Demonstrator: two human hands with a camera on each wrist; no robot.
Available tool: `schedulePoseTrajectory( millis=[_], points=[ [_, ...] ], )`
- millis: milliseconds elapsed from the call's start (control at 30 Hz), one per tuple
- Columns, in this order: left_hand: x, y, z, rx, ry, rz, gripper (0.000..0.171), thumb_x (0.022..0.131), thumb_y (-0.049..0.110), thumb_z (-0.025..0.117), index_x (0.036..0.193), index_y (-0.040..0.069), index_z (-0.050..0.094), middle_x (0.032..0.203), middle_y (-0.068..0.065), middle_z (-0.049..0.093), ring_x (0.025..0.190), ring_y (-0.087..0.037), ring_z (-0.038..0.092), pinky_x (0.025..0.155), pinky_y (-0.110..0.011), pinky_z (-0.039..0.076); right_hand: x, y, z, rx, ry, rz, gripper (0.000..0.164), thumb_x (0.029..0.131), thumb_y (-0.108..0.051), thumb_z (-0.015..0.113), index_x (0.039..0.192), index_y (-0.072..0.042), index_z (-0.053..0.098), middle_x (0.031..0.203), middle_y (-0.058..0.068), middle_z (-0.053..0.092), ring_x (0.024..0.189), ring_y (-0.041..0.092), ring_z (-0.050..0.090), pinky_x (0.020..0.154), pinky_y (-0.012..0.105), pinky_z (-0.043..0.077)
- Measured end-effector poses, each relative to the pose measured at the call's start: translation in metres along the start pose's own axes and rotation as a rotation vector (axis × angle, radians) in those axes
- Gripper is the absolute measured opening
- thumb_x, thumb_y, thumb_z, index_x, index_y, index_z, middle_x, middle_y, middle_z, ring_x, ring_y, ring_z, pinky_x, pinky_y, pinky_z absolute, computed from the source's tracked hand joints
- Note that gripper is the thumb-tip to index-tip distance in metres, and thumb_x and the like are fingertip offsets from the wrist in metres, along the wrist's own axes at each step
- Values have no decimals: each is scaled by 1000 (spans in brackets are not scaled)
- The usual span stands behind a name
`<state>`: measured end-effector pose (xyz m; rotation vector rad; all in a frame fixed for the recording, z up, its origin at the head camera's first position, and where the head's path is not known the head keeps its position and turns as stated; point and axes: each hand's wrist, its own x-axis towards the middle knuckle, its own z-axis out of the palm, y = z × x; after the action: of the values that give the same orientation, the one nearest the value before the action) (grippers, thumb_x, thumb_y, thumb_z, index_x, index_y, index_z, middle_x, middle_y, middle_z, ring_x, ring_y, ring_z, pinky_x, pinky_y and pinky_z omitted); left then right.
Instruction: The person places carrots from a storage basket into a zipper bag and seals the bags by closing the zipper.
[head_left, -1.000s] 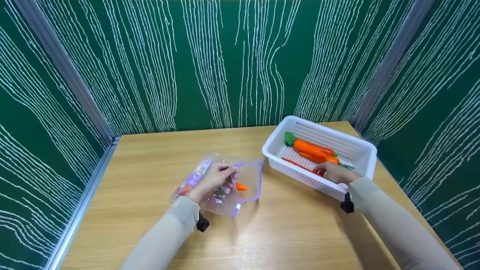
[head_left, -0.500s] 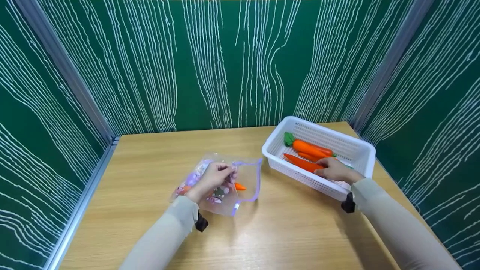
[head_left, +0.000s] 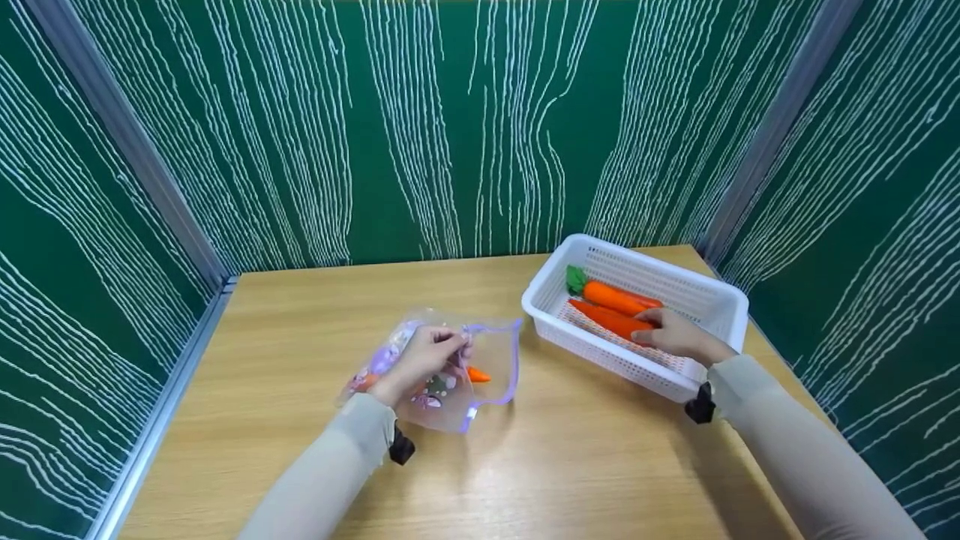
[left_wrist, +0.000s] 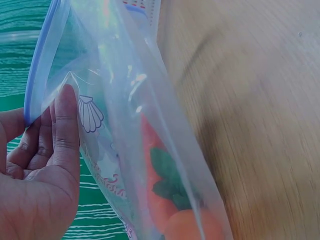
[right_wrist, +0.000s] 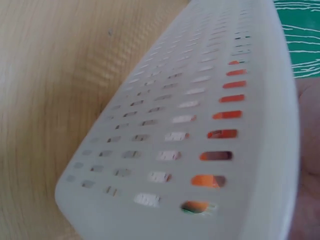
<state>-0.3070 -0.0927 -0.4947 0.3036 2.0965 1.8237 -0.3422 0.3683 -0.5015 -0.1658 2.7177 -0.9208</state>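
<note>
My left hand pinches the open mouth of a clear zip bag with purple edging and printed shells. Inside the bag an orange carrot tip shows near the mouth; the left wrist view reveals more orange pieces and a green leafy top through the plastic. Over at the right, my right hand grips a red-orange carrot inside a white basket, thumb and fingers around its thick end. Behind it lies another carrot with green leaves. In the right wrist view the basket wall hides most of that hand.
The wooden table carries the bag at centre left and the perforated basket at back right. Green walls with white wavy lines rise behind and on both sides, joined by grey metal posts.
In the basket, the red-orange carrot has been taken hold of by the right hand, turned and raised off the near wall. The left hand keeps its pinch on the bag.
</note>
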Motion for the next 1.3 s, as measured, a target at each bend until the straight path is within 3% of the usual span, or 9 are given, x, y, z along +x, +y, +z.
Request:
schedulePoseTrajectory(
  millis=[200, 900, 1133, 1300],
  points=[
    [2, -1, 1, -17, -7, 24, 27, 114, 20, 58, 102, 3, 75, 87, -8, 71, 68, -12, 66, 66, -23, 61, -1, -6, -7, 21, 21, -23, 60, 109, -25, 63, 153, 13, 49, 150, 37, 53, 126, 45, 53, 120, 67, 40],
    [0, 1, 0, -4, -9, -14, 28, 115, 25, 57, 100, 8, 74, 89, -6, 69, 70, -15, 69, 63, -23, 59, -9, -22, -17, 143, 25, -5, 57, 110, -27, 63, 157, 2, 50, 150, 28, 54, 129, 42, 51, 123, 65, 37],
    [0, -1, 1, -67, -19, 1, 27, 113, 20, 60, 95, 5, 73, 83, -5, 68, 65, -12, 67, 55, -22, 56, -12, -27, -21, 139, 43, -31, 61, 111, -31, 63, 157, 4, 48, 151, 30, 53, 128, 42, 51, 121, 63, 39],
    [0, -1, 1, -64, -28, 2, 27, 114, 21, 59, 96, 5, 73, 82, -3, 67, 64, -12, 68, 55, -22, 56, -15, -31, -21, 132, 46, -40, 62, 110, -33, 65, 158, 3, 48, 151, 29, 54, 128, 42, 51, 120, 62, 39]
  ],
)
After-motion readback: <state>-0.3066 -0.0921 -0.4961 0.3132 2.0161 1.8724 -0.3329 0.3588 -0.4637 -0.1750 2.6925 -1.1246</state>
